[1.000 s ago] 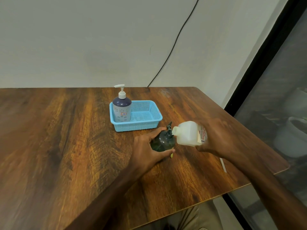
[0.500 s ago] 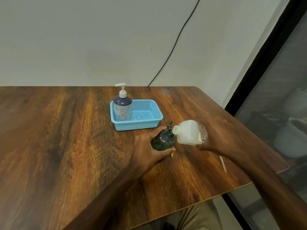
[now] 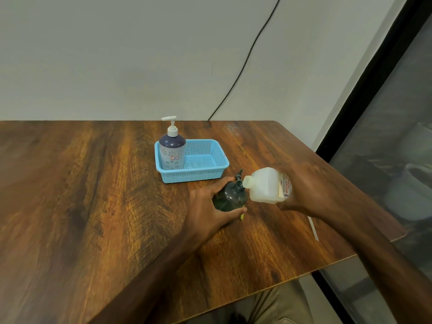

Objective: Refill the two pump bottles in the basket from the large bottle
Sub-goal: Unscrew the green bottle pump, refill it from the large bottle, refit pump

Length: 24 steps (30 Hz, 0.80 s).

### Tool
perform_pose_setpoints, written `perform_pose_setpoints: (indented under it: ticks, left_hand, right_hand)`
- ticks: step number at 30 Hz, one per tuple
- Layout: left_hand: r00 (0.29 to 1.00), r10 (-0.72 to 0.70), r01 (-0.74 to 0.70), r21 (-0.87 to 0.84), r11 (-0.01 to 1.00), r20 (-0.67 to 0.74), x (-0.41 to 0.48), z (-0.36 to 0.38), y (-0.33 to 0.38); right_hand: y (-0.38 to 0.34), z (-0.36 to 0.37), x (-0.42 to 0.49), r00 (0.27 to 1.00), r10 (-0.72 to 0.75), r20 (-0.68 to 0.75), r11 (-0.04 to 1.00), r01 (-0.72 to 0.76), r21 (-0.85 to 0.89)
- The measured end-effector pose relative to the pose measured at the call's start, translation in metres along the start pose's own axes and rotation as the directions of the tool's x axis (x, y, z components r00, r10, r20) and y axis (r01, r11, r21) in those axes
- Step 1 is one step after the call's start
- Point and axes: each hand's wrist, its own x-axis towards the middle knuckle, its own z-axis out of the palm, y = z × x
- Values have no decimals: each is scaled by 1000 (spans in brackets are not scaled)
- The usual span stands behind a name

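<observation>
1. Our left hand (image 3: pixel 205 210) wraps the dark pump bottle (image 3: pixel 230 195), upright on the table (image 3: pixel 93 206) at centre frame
2. Our right hand (image 3: pixel 304 187) grips the large bottle (image 3: pixel 265 185), tipped, spout at the dark bottle's neck
3. The second pump bottle (image 3: pixel 172 149) stands in the blue basket (image 3: pixel 205 174), just above

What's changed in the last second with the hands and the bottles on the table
Very little. The right hand keeps the large bottle tipped with its spout at the neck of the dark pump bottle, and the left hand still steadies that bottle on the table. Nothing was taken hold of or let go. The blue basket and the white-pump bottle in it have not moved.
</observation>
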Motion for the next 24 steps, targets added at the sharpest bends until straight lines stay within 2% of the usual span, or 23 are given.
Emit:
perform_pose_setpoints:
  ticks: [2,14,24]
  left_hand:
    - [1000,-5,5,0,1000,2,0,0,1]
    - [1000,-28,28,-8,1000,0,-1,-1,4]
    - [1000,-14,14,-24,1000,-9,-2,-1,4]
  right_hand:
    - [0,-1,1,1000,-25,6,998,25,-60]
    - [2,1,3,1000,-15,23,999,16,-41]
    - [0,-1,4,998,-49,34,986,54,-157]
